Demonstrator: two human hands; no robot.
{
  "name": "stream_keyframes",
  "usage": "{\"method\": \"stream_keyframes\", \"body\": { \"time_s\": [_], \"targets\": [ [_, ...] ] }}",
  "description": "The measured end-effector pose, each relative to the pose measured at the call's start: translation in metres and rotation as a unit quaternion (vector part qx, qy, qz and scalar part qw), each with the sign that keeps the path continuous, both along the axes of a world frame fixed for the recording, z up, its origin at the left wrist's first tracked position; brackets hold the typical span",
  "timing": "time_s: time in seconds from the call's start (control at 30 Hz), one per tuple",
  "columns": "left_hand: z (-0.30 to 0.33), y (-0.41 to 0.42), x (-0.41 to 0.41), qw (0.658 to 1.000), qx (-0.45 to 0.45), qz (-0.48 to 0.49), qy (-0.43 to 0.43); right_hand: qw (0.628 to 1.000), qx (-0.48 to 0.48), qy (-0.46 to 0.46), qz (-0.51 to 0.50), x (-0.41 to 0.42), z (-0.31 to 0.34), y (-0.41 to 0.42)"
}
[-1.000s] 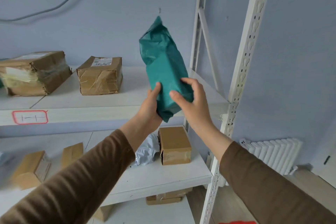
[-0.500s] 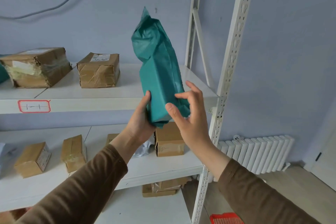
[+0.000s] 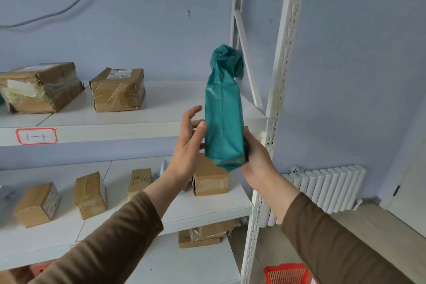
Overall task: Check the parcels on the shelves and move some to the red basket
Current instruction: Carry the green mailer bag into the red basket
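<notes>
A tall green plastic-wrapped parcel (image 3: 223, 110) stands upright in the air in front of the white shelving. My right hand (image 3: 255, 157) grips its lower end from the right, fingers wrapped behind it. My left hand (image 3: 187, 145) is beside the parcel's left face with straight fingers, its thumb touching the wrap. The red basket (image 3: 288, 273) sits on the floor at the bottom right, only partly in frame.
Two taped cardboard boxes (image 3: 117, 89) (image 3: 39, 86) sit on the upper shelf (image 3: 103, 131). Several small boxes (image 3: 90, 195) lie on the middle shelf, more below. A white upright post (image 3: 274, 110) stands right of the parcel, a radiator (image 3: 327, 188) behind.
The parcel has been turned narrow side on and shifted right. My left hand has let go of its grip and opened; my right hand has moved round to the parcel's right side.
</notes>
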State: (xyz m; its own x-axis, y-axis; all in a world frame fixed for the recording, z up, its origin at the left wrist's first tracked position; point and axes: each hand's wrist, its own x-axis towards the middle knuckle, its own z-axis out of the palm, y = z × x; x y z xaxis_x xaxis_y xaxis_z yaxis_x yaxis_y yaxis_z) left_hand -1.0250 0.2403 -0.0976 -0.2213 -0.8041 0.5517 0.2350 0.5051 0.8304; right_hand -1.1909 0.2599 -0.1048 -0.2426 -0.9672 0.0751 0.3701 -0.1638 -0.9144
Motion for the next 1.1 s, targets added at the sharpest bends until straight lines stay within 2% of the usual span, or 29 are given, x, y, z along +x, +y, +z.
{"method": "stream_keyframes", "body": {
  "time_s": [0.07, 0.17, 0.27, 0.33, 0.43, 0.57, 0.73, 0.93, 1.1],
  "targets": [
    [0.004, -0.002, 0.000, 0.999, 0.035, -0.014, 0.012, 0.997, 0.030, -0.060, 0.025, -0.001, 0.003, 0.000],
    [0.003, -0.008, -0.002, 0.994, 0.108, -0.012, -0.011, 0.994, 0.011, -0.094, 0.053, -0.001, 0.002, -0.003],
    [0.007, 0.000, -0.007, 0.957, 0.253, -0.142, 0.009, 0.995, -0.028, -0.079, 0.062, 0.000, -0.002, -0.009],
    [0.008, 0.005, -0.010, 0.932, 0.301, -0.203, 0.012, 0.997, -0.043, -0.051, 0.040, 0.001, -0.001, -0.010],
    [0.004, 0.005, -0.013, 0.929, 0.305, -0.210, 0.029, 1.000, -0.026, -0.010, -0.003, -0.009, 0.002, -0.014],
    [-0.002, -0.005, -0.013, 0.961, 0.242, -0.133, -0.005, 0.998, -0.046, -0.006, 0.037, -0.030, 0.003, -0.011],
    [-0.012, -0.016, -0.014, 0.980, 0.193, -0.038, -0.028, 0.974, -0.059, 0.201, 0.092, -0.034, -0.001, -0.003],
    [-0.023, -0.008, -0.031, 0.979, 0.194, -0.056, -0.030, 0.982, -0.065, 0.155, 0.086, -0.043, -0.020, 0.010],
    [-0.045, -0.005, -0.047, 0.972, 0.204, -0.097, -0.069, 0.993, -0.054, 0.096, 0.050, -0.067, -0.046, 0.023]
  ]
}}
